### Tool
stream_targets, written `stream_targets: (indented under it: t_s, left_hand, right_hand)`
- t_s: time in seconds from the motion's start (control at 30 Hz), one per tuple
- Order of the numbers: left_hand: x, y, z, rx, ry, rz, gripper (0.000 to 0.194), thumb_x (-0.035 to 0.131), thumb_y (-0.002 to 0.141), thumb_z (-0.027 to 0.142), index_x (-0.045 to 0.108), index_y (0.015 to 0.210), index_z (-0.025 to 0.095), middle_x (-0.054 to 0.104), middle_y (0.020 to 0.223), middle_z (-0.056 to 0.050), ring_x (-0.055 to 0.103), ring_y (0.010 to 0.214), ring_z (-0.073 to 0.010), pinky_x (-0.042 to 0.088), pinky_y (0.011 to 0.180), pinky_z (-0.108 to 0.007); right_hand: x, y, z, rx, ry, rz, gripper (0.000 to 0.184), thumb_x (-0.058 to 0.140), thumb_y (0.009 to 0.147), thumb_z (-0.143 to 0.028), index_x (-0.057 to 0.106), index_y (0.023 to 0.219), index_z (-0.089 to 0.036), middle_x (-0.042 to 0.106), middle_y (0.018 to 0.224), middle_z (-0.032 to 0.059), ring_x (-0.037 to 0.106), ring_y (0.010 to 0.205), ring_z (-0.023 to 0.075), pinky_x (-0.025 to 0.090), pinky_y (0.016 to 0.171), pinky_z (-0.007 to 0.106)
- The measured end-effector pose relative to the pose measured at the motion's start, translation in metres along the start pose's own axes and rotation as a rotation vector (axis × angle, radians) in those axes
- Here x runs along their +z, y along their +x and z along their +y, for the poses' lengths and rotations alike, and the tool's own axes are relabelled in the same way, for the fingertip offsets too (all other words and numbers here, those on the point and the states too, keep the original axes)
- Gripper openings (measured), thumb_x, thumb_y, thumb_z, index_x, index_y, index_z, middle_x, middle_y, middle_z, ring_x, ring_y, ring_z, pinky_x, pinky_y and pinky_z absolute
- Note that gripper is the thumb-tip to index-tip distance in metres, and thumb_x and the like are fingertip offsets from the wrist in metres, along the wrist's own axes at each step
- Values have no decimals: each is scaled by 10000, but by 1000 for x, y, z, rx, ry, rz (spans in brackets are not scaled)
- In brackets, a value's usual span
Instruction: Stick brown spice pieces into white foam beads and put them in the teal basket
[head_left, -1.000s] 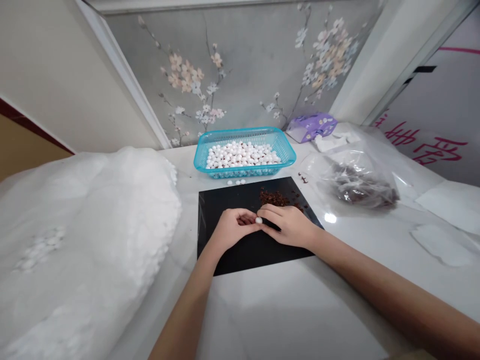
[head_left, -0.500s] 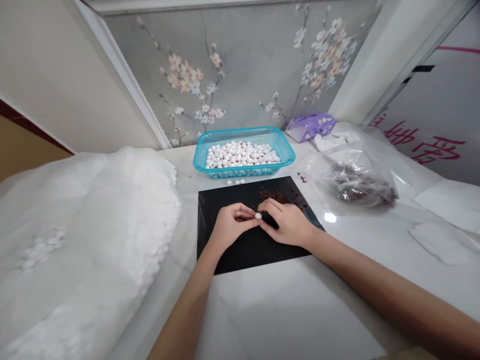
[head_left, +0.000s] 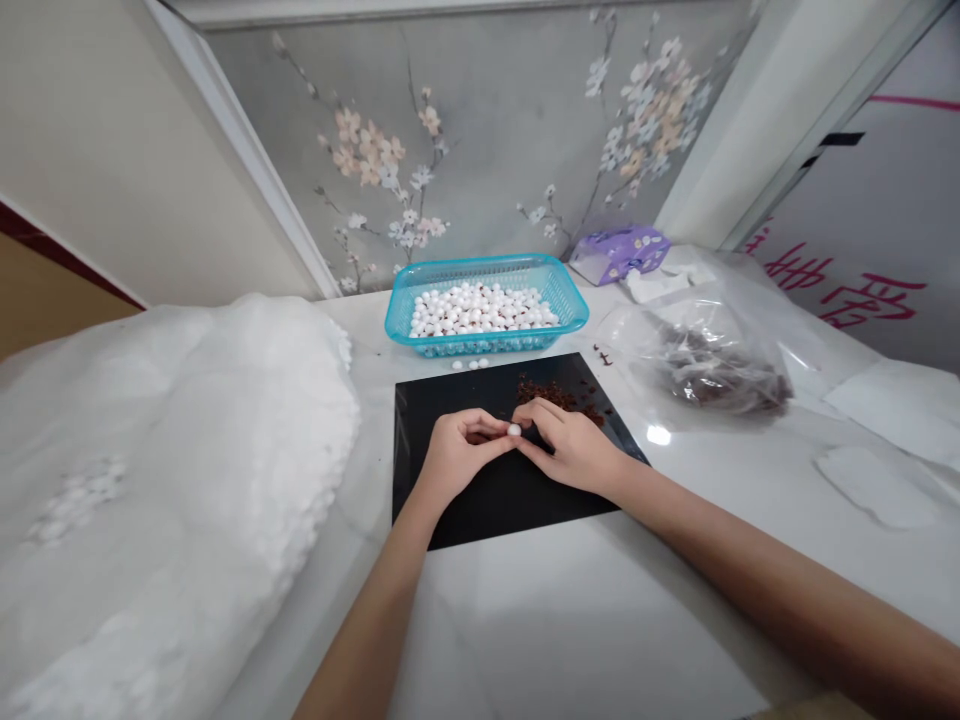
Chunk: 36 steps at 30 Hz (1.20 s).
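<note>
A small white ball (head_left: 514,430) is pinched between the fingertips of both hands, above a black mat (head_left: 510,508). My left hand (head_left: 463,448) grips it from the left with thumb and fingers. From the right, my right hand (head_left: 564,440) closes thumb and forefinger on the same ball; whether it also holds a tiny brown piece cannot be made out. Just beyond the right hand, small dark brown pieces (head_left: 551,390) lie scattered on the mat. Behind the mat stands a blue plastic basket (head_left: 487,343) with many white balls, some showing brown bits.
Several loose white balls (head_left: 472,365) lie between basket and mat. A large translucent bag of white balls (head_left: 172,450) fills the left side. On the right are a clear bag of brown pieces (head_left: 720,370), a purple tissue pack (head_left: 621,254) and a clear plastic sheet.
Both hands keep their pinch on the white ball, with only slight finger movement. The whole view has shifted very slightly.
</note>
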<state>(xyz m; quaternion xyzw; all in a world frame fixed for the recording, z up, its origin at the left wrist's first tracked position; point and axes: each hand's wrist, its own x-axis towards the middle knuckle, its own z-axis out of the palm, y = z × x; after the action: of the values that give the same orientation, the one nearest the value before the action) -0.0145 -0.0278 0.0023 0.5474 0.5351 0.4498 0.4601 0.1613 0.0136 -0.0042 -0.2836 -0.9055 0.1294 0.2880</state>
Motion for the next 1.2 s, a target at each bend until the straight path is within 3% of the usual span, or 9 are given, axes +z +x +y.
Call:
stream_targets:
  t_s: [0.43,0.7,1.0,1.2]
  left_hand:
    - [-1,0,1,-1,35,-24,185,717,665,299,644,738,146,722,795,-59,672,743,-185,486,639,-249]
    - [-1,1,6,-7,30,7,274,735,641,310,592,817,158,701,812,-50,651,768,-173,453,601,-222]
    - [-2,1,4,12,3,-22,215,722,666,317,639,772,149,713,802,-52,651,739,-163,451,605,-224]
    - [-2,0,1,-1,-59,-25,184,737,652,291,655,728,145,723,788,-47,662,715,-161,477,637,-238]
  right_hand:
    - [-1,1,-1,15,29,-23,84,477,854,-215,468,936,-197,581,882,31,571,623,110,451,526,222]
    - [-2,1,-3,111,31,51,215,566,798,-224,446,974,-194,574,855,20,517,541,95,390,434,210]
    - [-1,0,-1,34,40,123,65,546,834,-225,495,867,-200,580,828,14,472,496,76,338,410,208]
    - [2,-2,0,3,71,165,82,534,852,-235,511,784,-196,540,720,-3,470,504,77,348,434,196]
